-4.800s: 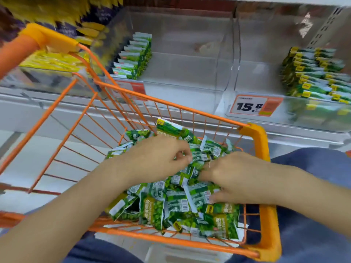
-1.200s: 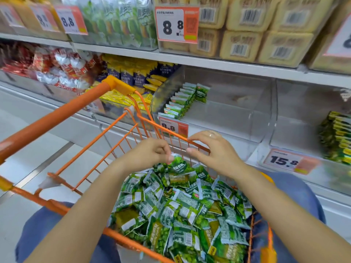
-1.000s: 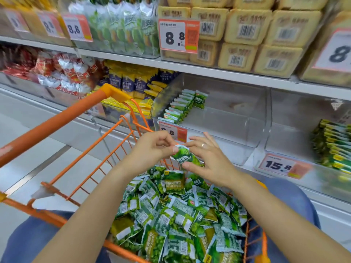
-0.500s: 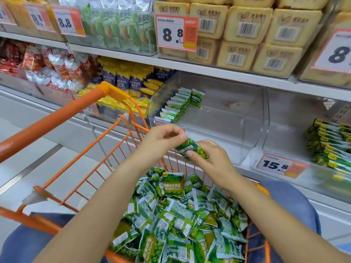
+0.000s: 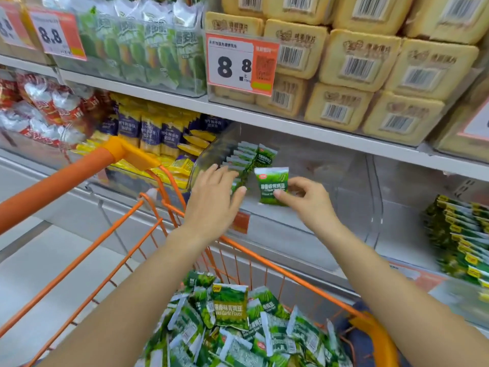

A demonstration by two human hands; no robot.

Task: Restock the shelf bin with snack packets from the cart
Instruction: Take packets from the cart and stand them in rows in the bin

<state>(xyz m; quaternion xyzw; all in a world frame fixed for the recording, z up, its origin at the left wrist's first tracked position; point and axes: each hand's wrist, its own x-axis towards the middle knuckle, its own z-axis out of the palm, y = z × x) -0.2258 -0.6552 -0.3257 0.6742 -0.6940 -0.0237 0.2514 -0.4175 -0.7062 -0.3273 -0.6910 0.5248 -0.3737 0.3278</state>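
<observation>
1 snack packet (image 5: 271, 185) pinched upright in the right hand (image 5: 309, 205), thumb on its lower front, inside the clear shelf bin (image 5: 312, 221). Just left of that hand, a standing row of packets (image 5: 244, 161); left hand (image 5: 214, 200) spread, fingers straight against the row's near end, apparently bracing it. Below both hands, loose packets (image 5: 230, 327) heaped in the orange cart (image 5: 264, 263). Likely risks: row toppling forward if the brace lifts early; slick foil slipping from so light a pinch; packet set down with a gap and falling flat.
</observation>
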